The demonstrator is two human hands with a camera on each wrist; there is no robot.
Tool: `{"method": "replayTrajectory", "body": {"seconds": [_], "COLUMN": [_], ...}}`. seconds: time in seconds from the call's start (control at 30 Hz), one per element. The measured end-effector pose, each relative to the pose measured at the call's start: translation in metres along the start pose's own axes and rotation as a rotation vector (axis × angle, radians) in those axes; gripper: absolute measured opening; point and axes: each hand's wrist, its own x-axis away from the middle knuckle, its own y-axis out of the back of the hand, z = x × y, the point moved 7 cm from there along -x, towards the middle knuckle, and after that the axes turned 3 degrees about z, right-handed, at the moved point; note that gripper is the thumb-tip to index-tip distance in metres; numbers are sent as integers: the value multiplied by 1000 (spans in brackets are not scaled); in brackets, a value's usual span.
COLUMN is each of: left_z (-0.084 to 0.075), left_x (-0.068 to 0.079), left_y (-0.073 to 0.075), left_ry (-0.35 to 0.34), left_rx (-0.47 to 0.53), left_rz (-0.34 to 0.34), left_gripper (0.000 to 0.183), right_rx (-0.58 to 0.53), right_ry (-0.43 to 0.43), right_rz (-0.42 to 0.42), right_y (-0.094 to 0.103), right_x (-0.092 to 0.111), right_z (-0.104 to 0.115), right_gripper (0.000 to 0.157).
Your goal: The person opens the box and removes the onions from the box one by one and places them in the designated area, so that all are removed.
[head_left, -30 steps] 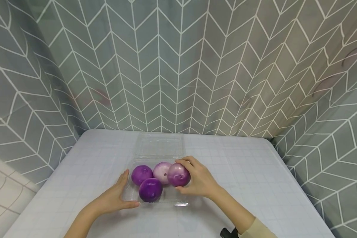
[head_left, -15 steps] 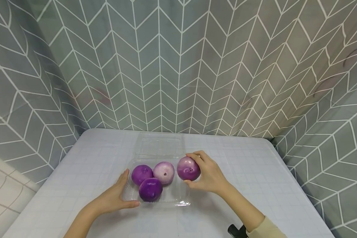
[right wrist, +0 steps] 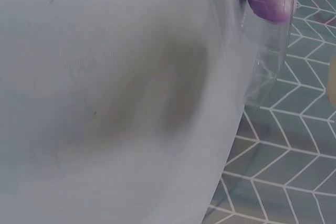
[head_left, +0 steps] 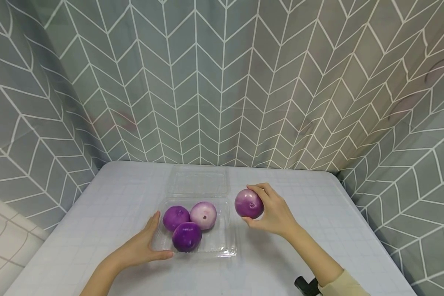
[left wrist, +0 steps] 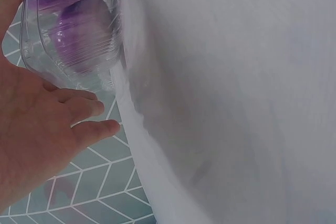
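My right hand (head_left: 275, 211) grips a shiny purple red onion (head_left: 249, 204) between thumb and fingers, above the table and right of a clear plastic clamshell box (head_left: 222, 242). Inside the box sit a violet onion (head_left: 176, 217), a dark purple onion (head_left: 186, 237) and a paler pinkish onion (head_left: 203, 215), grouped toward the left. My left hand (head_left: 142, 242) rests at the box's left front corner, thumb spread from its straight fingers. In the left wrist view, that hand (left wrist: 37, 124) lies along the ribbed box wall (left wrist: 39, 51).
The box's clear lid (head_left: 198, 181) lies folded back behind it. A white cloth covers the table (head_left: 299, 197). Patterned grey curtains (head_left: 207, 82) enclose the back and sides. A black device (head_left: 306, 285) shows at my right wrist, by a beige sleeve (head_left: 344, 285).
My right hand has carried its onion up and rightward, out from over the box. The left hand and the other onions stay put.
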Motion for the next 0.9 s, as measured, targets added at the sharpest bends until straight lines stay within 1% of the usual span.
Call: {"method": "replayTrajectory", "body": {"seconds": [0.2, 0.4, 0.7, 0.9], "left_z": [-2, -2, -3, -2], "left_x": [1, 2, 2, 2], "left_y": [1, 1, 1, 1], "left_ry": [2, -9, -2, 0], "left_rx": [14, 16, 16, 19], "left_rz": [-3, -5, 1, 1], "left_gripper": [124, 123, 123, 123], "right_rx": [15, 26, 50, 77], "right_ry": [-29, -79, -144, -154], "right_rz": [-2, 1, 27, 51], "right_y": [4, 5, -2, -13], "right_x": [2, 7, 16, 23], "right_z": [-11, -25, -44, -53], "right_gripper": [80, 81, 80, 81]}}
